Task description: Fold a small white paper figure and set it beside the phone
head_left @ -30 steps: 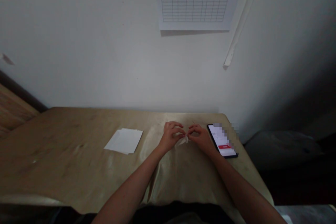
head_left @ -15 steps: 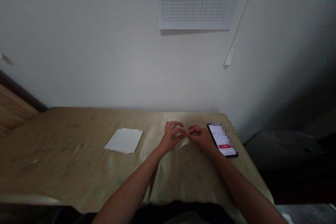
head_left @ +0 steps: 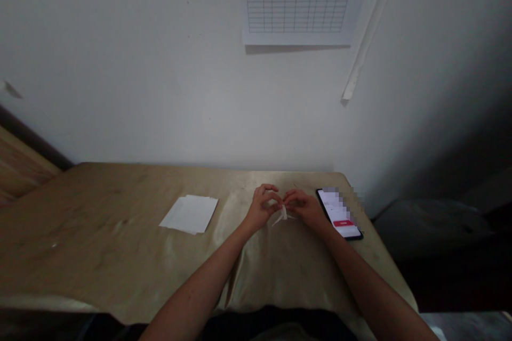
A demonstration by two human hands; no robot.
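Note:
Between my two hands is a small folded piece of white paper (head_left: pixel 284 213), with thin pointed flaps spreading out below the fingertips. My left hand (head_left: pixel 262 209) pinches its upper part from the left between thumb and forefinger, the other fingers curled above. From the right, my right hand (head_left: pixel 306 208) pinches the same spot, its fingertips close to the left ones. The fingers hide the top of the folded paper. Both hands are just over the table, near its right side.
A stack of white paper sheets (head_left: pixel 190 214) lies on the cloth-covered table (head_left: pixel 120 256) to the left. Right of my right hand lies a phone (head_left: pixel 340 216) with a lit screen. Behind the table rises a white wall (head_left: pixel 160 90) with a printed grid sheet (head_left: pixel 296 5).
The folded paper has turned between my fingers, and its flaps now spread to both sides. My fingertips have shifted slightly; both hands keep nearly the same place.

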